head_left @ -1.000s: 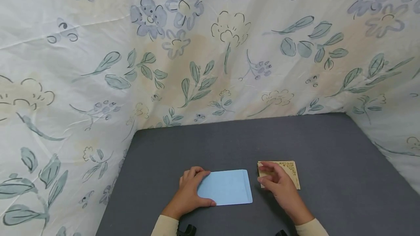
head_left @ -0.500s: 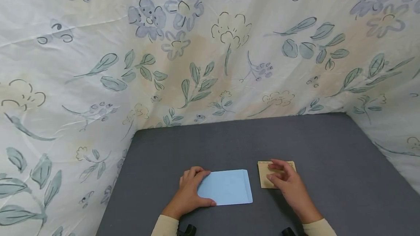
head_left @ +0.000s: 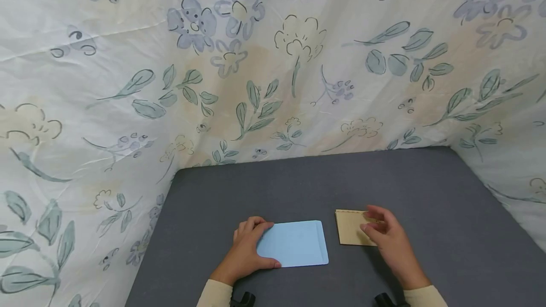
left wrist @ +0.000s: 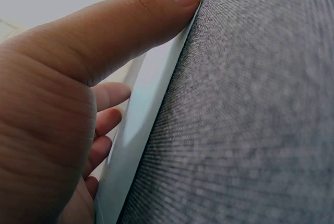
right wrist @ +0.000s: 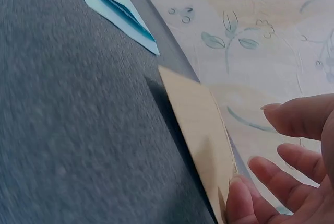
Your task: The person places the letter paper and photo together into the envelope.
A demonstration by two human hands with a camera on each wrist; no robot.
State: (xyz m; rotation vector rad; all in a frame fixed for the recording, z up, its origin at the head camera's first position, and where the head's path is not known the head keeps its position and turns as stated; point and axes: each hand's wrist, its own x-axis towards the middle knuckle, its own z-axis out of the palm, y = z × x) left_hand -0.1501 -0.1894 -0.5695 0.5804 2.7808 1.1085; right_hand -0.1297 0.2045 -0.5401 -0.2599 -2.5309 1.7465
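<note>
My left hand holds a light-blue envelope by its left end. Its thumb lies along the near edge and its fingers are at the far edge; the left wrist view shows the thumb on the envelope's rim. Over the right part of a small tan card hovers my right hand, thumb and fingers loosely bent and apart, nothing seen between them. In the right wrist view, its lowest fingers lie close to the card's edge; whether they touch it I cannot tell. The card's right side is hidden.
Both papers lie on a dark grey table. A floral cloth hangs behind the table and at its sides. A small gap separates the envelope from the card. Dark wrist-worn gear shows at the bottom edge.
My right hand has slid rightward across the card, baring its plain left part and covering the gold-patterned right corner. The left hand and envelope have stayed put.
</note>
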